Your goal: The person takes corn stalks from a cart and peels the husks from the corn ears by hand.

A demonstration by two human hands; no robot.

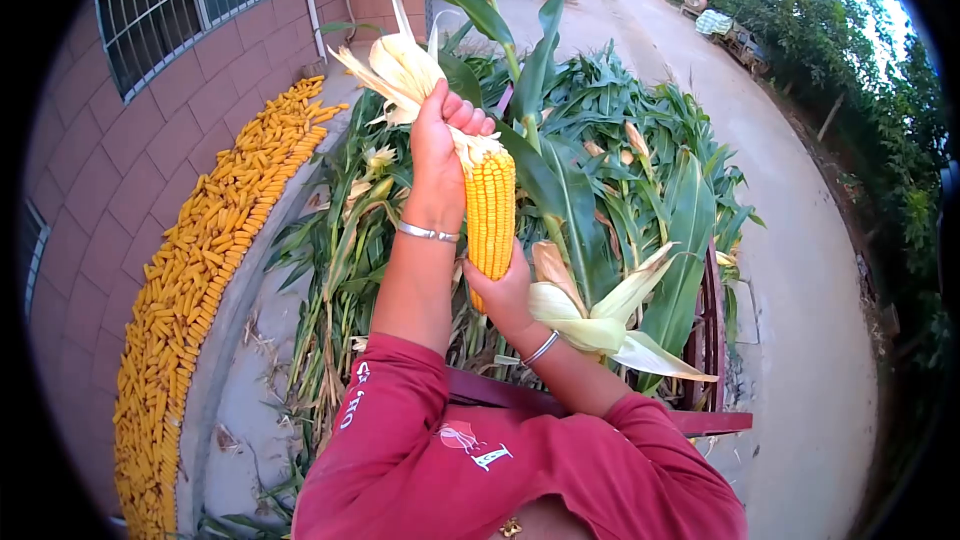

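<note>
A yellow corn cob (490, 210) hangs slanting between my hands, its kernels bare. My left hand (450, 135) is closed round the pale husk (402, 70) at the cob's upper end, and loose husk leaves stick out above the fist. Lower down, my right hand (503, 290) wraps the cob's bottom end, with the thumb on the kernels. Beside my right wrist, peeled husk leaves (590, 325) spread open on a green stalk (560, 230). Each wrist wears a silver bracelet.
Green corn stalks (350, 240) lie in a large heap ahead, over a dark red frame (710, 425). A long pile of bare cobs (200, 270) lines the brick wall (110, 160) at left. A paved road (790, 240) runs along the right, beside trees.
</note>
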